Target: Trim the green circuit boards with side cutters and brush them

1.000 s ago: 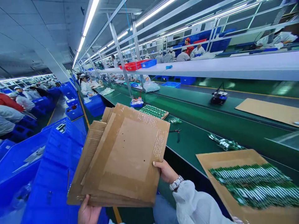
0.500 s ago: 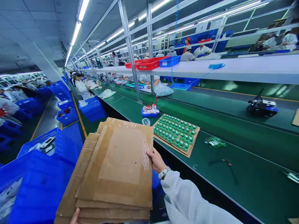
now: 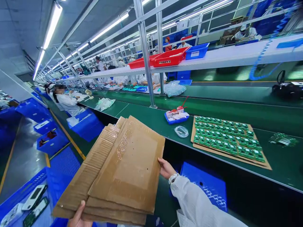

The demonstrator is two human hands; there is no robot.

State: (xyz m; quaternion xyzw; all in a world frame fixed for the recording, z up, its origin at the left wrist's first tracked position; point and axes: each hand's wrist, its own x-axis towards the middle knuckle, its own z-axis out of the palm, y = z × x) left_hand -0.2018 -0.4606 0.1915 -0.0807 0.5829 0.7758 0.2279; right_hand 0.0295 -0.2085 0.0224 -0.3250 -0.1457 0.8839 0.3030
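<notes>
Holding a cardboard stack (image 3: 125,170) wide, left hand (image 3: 79,217) at the near edge, right hand (image 3: 166,168) at the side. Keeps the floppy pile flat.

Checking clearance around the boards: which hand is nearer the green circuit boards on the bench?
Right hand: it holds the right edge of the cardboard stack, below and left of the green circuit boards. Left hand: farther off, at the stack's lower edge.
</notes>
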